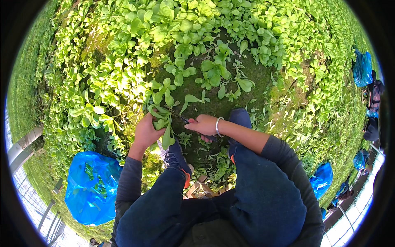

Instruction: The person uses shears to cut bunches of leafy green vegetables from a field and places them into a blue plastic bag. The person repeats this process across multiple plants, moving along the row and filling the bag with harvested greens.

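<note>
My left hand (145,132) grips a cut or loose-looking leafy green plant (167,136) with spoon-shaped leaves; whether its root is still in the soil cannot be seen. My right hand (201,126), with a silver bangle at the wrist, is closed around a dark-handled cutting tool (182,118). The tool's tip reaches to the base of the held plant. My fingers hide much of it, so I cannot tell a knife from scissors. Just beyond my hands, several low leafy plants (213,72) stand on dark, mossy soil (191,86).
A blue plastic bag (75,191) with some leaves inside sits at my left. Dense greens (172,21) cover the bed ahead. More blue bags (321,179) and a person (375,95) are along the right. A cardboard piece (200,189) lies below me, between my shoes (240,119).
</note>
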A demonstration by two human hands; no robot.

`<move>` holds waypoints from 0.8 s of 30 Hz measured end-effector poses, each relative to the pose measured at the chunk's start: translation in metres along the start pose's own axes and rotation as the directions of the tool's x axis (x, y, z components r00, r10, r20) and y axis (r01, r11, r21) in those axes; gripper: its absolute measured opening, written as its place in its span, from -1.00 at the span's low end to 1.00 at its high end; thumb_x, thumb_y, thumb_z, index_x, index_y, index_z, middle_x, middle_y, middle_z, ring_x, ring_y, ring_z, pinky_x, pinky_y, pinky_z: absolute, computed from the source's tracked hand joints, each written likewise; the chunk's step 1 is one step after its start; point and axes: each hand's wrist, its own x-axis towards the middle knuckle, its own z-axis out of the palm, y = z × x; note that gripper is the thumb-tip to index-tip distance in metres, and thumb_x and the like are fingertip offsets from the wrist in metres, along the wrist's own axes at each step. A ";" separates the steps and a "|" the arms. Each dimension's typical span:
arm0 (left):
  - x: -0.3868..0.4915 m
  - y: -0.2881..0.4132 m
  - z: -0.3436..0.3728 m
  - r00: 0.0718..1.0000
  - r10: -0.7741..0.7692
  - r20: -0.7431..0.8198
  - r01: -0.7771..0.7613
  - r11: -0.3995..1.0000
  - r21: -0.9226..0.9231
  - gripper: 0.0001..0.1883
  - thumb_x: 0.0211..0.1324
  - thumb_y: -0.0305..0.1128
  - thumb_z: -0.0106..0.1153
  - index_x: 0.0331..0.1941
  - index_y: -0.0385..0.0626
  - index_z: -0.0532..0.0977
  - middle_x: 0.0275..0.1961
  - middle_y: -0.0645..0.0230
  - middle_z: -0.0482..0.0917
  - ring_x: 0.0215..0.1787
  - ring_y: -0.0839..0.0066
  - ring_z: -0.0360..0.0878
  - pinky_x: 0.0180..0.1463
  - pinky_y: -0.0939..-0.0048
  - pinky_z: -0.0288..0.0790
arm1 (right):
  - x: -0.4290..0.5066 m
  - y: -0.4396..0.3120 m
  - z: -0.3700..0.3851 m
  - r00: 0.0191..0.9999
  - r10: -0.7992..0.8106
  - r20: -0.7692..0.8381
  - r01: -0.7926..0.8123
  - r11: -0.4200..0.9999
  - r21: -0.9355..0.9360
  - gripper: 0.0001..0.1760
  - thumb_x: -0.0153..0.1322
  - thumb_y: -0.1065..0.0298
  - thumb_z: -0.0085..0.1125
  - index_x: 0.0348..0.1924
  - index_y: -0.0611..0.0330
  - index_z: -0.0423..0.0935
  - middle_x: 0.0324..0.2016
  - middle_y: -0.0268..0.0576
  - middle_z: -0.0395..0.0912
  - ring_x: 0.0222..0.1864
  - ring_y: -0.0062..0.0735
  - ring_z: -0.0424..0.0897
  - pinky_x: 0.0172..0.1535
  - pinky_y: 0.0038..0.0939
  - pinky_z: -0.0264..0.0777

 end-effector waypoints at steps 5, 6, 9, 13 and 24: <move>0.003 -0.016 0.006 0.995 0.017 0.096 -0.019 1.000 0.018 -0.58 -0.17 -0.33 0.44 -0.17 -0.22 0.57 -0.21 0.20 0.62 -0.22 0.29 0.63 -0.13 0.35 0.49 | -0.004 -0.004 0.002 1.000 -0.004 0.007 0.004 1.000 0.021 -0.34 0.44 -0.21 0.04 -0.62 0.28 0.39 -0.72 -0.13 0.49 -0.71 -0.39 0.56 -0.66 -0.38 0.47; 0.002 -0.025 0.005 0.996 0.054 0.068 -0.050 0.997 -0.054 -0.62 -0.17 -0.35 0.44 -0.21 -0.22 0.59 -0.21 0.22 0.62 -0.23 0.33 0.62 -0.13 0.37 0.48 | -0.004 0.000 0.003 1.000 -0.028 -0.008 0.028 1.000 0.006 -0.34 0.44 -0.21 0.04 -0.62 0.28 0.39 -0.72 -0.14 0.48 -0.71 -0.39 0.56 -0.66 -0.39 0.47; -0.005 -0.047 -0.020 0.993 -0.082 0.084 0.112 0.873 -0.474 -0.59 -0.18 -0.35 0.46 -0.19 -0.23 0.57 -0.27 0.35 0.61 -0.31 0.44 0.59 -0.18 0.35 0.49 | -0.008 0.009 -0.001 0.999 -0.036 0.021 0.036 0.999 0.017 -0.33 0.43 -0.23 0.04 -0.61 0.28 0.40 -0.71 -0.15 0.49 -0.70 -0.39 0.57 -0.66 -0.39 0.48; -0.037 -0.062 -0.071 0.991 -0.078 0.108 0.133 0.620 -0.773 -0.57 -0.22 -0.32 0.50 -0.21 -0.23 0.58 -0.13 0.29 0.53 -0.11 0.43 0.52 0.02 0.35 0.42 | -0.012 0.008 -0.003 0.985 0.073 0.158 -0.070 0.997 -0.027 -0.31 0.41 -0.28 0.04 -0.58 0.29 0.42 -0.68 -0.14 0.51 -0.67 -0.37 0.61 -0.63 -0.39 0.54; -0.041 -0.012 -0.018 0.986 0.083 0.144 -0.038 0.956 -0.291 -0.69 -0.25 -0.56 0.39 -0.29 -0.16 0.58 0.18 0.11 0.45 0.10 0.23 0.53 0.13 0.34 0.40 | 0.024 0.001 0.015 0.966 0.095 0.242 -0.097 0.995 -0.003 -0.29 0.41 -0.29 0.00 -0.47 0.36 0.43 -0.61 -0.06 0.55 -0.65 -0.31 0.61 -0.59 -0.30 0.58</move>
